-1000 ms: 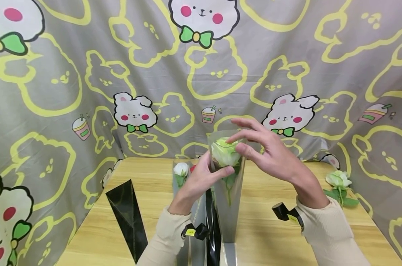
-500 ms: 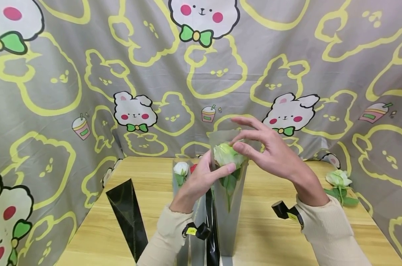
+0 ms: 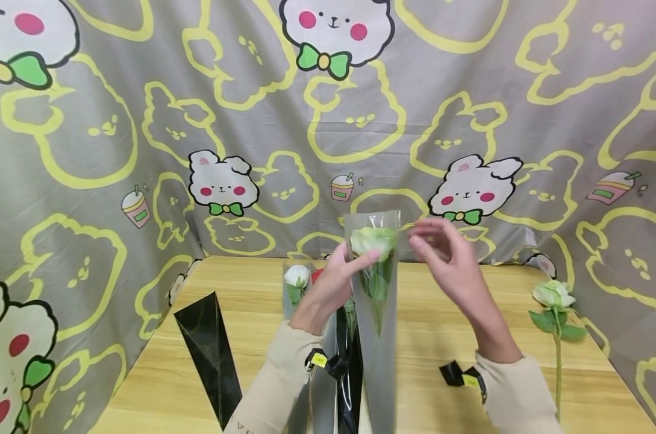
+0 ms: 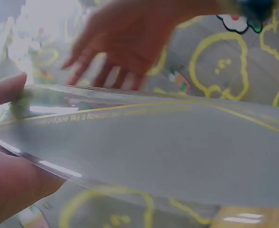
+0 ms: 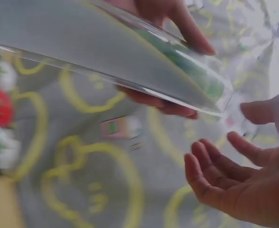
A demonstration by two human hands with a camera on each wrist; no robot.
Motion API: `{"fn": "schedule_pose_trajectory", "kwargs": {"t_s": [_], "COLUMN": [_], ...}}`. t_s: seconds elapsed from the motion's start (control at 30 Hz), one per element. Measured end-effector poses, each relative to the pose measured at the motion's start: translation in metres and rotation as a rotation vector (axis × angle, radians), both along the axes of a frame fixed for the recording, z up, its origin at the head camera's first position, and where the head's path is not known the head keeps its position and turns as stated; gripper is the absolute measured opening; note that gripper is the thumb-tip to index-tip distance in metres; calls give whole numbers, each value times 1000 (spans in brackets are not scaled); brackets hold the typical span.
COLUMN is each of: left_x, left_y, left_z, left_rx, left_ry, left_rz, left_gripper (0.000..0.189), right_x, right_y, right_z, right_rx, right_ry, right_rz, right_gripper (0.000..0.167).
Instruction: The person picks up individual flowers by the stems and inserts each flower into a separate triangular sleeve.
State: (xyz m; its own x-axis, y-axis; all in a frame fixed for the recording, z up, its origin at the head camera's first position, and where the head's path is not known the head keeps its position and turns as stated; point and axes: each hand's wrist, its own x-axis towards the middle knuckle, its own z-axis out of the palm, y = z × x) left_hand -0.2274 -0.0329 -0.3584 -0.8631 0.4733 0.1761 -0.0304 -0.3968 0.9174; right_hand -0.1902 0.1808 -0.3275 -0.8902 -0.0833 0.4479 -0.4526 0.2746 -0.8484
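Note:
Near the middle of the head view, my left hand (image 3: 333, 280) grips a clear and grey flower sleeve (image 3: 382, 361) near its top, thumb across the front. Inside it stands a pale green-white rose (image 3: 373, 242) with green leaves, its stem pointing down. My right hand (image 3: 452, 256) is off to the right of the sleeve's mouth, apart from it, fingers loosely bent and holding nothing. In the right wrist view the sleeve (image 5: 106, 52) lies across the frame, gripped by the left hand, with the right hand's fingers (image 5: 215, 166) near its open end.
Behind the left hand lie a sleeved white rose (image 3: 297, 276), a partly hidden red flower (image 3: 316, 275) and a black sleeve (image 3: 349, 374). A flat black sleeve (image 3: 211, 355) lies on the table (image 3: 436, 398) at left. Another pale green rose (image 3: 554, 295) lies at right. A patterned curtain (image 3: 284, 120) stands behind.
My right hand has left the rose and moved right, away from the sleeve. The rose now sits inside the sleeve's upper part, and the sleeve is more upright. The left hand keeps its grip.

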Motion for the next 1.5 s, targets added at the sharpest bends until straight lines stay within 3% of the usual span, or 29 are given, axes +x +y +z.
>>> {"fn": "schedule_pose_trajectory", "kwargs": {"t_s": [0.1,0.2,0.33,0.57,0.77,0.9,1.03,1.23,1.37,1.5], "left_x": [-14,-28,-43,-55,-60,-60,-57,-47,-41,-35], "left_y": [1,4,7,12,16,18,14,-12,-37,-59], "left_z": [-16,-31,-54,-87,-104,-111,-114,-111,-111,-112], "left_rx": [42,85,129,153,49,30,4,-125,-201,-309], "left_ry": [-109,-163,-220,-261,-350,-378,-350,-239,-133,-41], "left_rz": [29,42,36,-39,41,83,113,159,228,341], "left_gripper": [12,12,16,27,20,36,53,53,52,47], "right_x": [-1,0,3,1,-2,-4,-6,-10,-14,-17], "right_y": [2,0,-5,-13,-12,-9,-7,-1,0,-2], "right_z": [-42,-78,-109,-131,-145,-154,-161,-177,-190,-198], "right_rx": [-16,-17,-10,-42,-131,-161,-170,-170,-156,-146], "right_ry": [-173,-343,-474,-521,-579,-599,-616,-653,-670,-691], "right_rz": [25,86,180,230,244,241,156,72,55,39], "right_gripper": [39,40,40,37,37,39,39,36,34,31]}}
